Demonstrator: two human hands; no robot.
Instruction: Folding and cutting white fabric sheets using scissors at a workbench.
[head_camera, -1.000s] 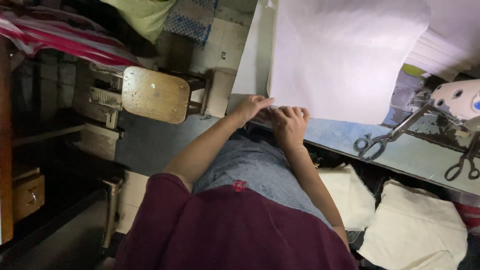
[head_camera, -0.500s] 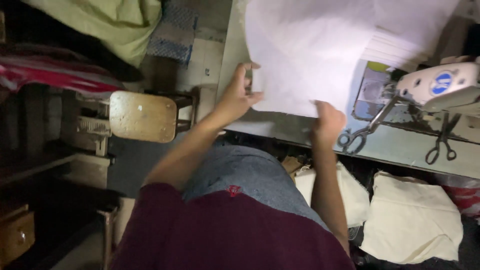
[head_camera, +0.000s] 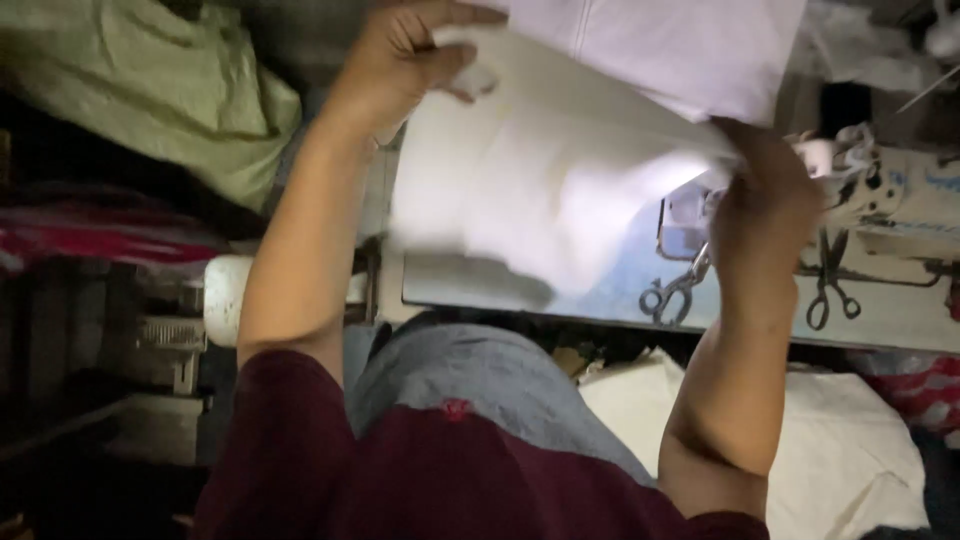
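Two hands, left (head_camera: 405, 55) and right (head_camera: 765, 195), fingers clamped on white cloth (head_camera: 560, 190) edges above table (head_camera: 900, 325).

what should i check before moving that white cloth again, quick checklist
1. Left hand gripping the white cloth: ok.
2. Right hand on the cloth's other edge: ok, though the fingers are hidden.
3. Cloth lifted off the table: cannot tell, its lower edge is blurred.
4. Scissors apart from the cloth: not ok, they lie just under its edge.
5. Sewing machine apart from the cloth: cannot tell.
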